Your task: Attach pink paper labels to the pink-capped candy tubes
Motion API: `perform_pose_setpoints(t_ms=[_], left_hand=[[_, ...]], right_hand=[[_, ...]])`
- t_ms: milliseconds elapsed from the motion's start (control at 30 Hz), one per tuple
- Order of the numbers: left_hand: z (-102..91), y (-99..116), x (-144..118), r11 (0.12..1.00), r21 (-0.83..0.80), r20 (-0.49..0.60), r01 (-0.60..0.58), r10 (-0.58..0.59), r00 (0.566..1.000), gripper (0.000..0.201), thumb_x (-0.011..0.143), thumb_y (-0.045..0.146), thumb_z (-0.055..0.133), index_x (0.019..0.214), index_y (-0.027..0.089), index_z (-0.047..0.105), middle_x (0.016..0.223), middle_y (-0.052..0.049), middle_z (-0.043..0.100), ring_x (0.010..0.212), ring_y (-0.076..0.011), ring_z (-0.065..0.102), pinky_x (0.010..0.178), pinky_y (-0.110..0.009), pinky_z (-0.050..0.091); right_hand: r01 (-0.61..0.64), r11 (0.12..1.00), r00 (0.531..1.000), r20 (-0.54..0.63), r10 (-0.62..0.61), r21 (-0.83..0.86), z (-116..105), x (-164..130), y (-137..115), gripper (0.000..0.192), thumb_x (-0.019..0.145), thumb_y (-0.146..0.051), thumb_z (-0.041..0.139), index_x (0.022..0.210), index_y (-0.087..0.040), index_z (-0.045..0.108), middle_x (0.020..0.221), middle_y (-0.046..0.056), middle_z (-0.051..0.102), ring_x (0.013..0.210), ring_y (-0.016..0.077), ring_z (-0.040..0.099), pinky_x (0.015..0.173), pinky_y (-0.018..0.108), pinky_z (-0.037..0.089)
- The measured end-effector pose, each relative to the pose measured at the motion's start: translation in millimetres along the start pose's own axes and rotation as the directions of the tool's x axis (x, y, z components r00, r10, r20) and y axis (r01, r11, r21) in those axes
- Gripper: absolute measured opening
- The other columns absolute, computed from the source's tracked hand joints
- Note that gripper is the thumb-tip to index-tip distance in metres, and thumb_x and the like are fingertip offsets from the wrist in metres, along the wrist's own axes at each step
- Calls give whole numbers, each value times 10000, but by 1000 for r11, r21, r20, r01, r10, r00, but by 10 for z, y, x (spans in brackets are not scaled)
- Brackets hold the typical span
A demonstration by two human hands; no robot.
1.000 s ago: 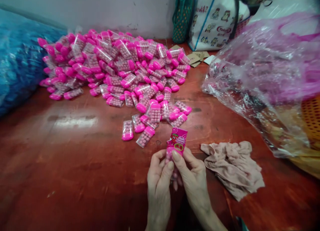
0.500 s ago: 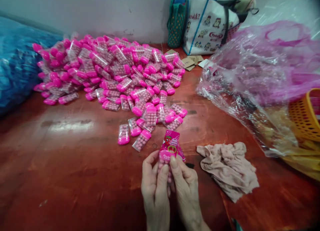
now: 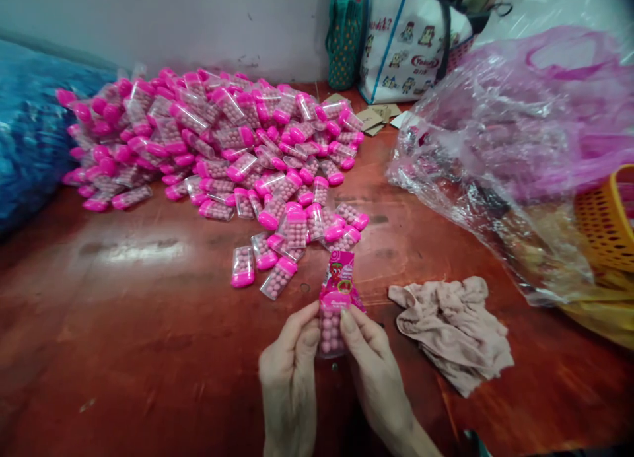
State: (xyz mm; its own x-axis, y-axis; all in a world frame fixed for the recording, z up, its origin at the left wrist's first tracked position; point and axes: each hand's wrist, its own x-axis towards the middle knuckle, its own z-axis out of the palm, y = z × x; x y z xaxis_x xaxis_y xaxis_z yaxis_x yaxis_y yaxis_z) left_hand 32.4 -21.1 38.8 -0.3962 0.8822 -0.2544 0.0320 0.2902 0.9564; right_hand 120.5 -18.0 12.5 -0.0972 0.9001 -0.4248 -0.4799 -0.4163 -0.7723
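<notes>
Between my two hands is a small clear candy box (image 3: pixel 331 331) full of pink candy balls, its pink cap pointing away from me. My left hand (image 3: pixel 292 371) pinches its left edge near the cap between thumb and fingers. On the right edge, my right hand (image 3: pixel 371 358) grips with the thumb on the front near the cap. Beyond the cap shows a pink printed label (image 3: pixel 339 272) with a strawberry figure; whether it is stuck to the box or lies behind it, I cannot tell. Several similar boxes (image 3: pixel 278 279) lie just ahead on the table.
A large heap of candy boxes (image 3: pixel 198 127) spreads at the back left, beside a blue plastic bag (image 3: pixel 30 133). To the right are a crumpled cloth (image 3: pixel 450 325), a clear and pink plastic bag (image 3: pixel 520 127) and a yellow basket (image 3: pixel 601 226). A white tote bag (image 3: pixel 406 47) stands behind.
My hands have moved apart to the box's two sides, the left one shifting left. More of the candy balls now shows between them. The view has shifted slightly.
</notes>
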Motion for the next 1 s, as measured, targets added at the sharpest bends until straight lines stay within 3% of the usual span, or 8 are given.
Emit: perform_pose_setpoints(t_ms=[133,300,500,633,767,833,900,1000], left_hand=[[-89,12,74,978,147,19,-149,148,989,140,715,210,642,827,248,717,492,55,582,420,-90,508,451,-180,433],[-102,-1,142,958,176,43,-226,222,974,132,668,186,672,774,240,728,434,54,570,361,-97,489,395,-197,409],[-170,62,204,887,323,137,-329,300,944,131,687,166,641,758,241,723,431,51,594,338,-96,495,401,-195,397],[-243,42,276,771,421,254,-478,406,878,115,698,156,628,752,221,705,569,15,678,430,-119,577,484,-202,426],[-249,16,331,598,509,350,-619,514,783,87,726,136,586,722,185,657,548,11,656,435,-121,580,489,-208,413],[-219,3,300,527,554,368,-644,540,757,106,749,119,548,697,171,625,511,20,627,400,-111,551,464,-211,395],[-176,-19,223,534,552,371,-640,530,762,113,758,108,535,693,168,606,486,34,609,385,-100,538,450,-202,388],[-116,-65,94,672,443,350,-593,480,805,106,758,111,547,737,181,625,504,47,624,407,-89,554,461,-179,407]], right_hand=[[-135,985,987,106,123,111,-80,27,-108,216,817,-374,563,824,-177,653,726,12,603,619,111,534,606,221,451],[-287,933,952,176,252,217,-106,8,-141,191,812,-340,585,778,-160,642,673,-8,544,541,68,477,556,186,421],[-265,946,952,205,226,187,-81,30,-130,239,837,-346,547,735,-145,627,661,-9,500,557,75,440,534,184,382],[-256,960,945,241,223,116,-80,36,-111,261,859,-352,511,745,-147,625,657,-13,489,576,81,433,547,191,367],[-241,967,951,218,218,84,-85,17,-49,276,871,-361,490,757,-148,624,675,-11,497,596,85,439,551,190,372],[-231,970,959,187,214,77,-78,17,-15,260,867,-355,500,767,-149,624,688,-7,512,609,85,451,567,188,385],[-175,981,982,86,169,80,-69,24,9,238,858,-355,519,771,-157,618,706,-7,530,626,86,470,590,185,399],[-68,997,996,-46,70,45,-65,28,18,274,863,-402,490,781,-168,606,700,-4,547,620,98,498,575,193,420]])
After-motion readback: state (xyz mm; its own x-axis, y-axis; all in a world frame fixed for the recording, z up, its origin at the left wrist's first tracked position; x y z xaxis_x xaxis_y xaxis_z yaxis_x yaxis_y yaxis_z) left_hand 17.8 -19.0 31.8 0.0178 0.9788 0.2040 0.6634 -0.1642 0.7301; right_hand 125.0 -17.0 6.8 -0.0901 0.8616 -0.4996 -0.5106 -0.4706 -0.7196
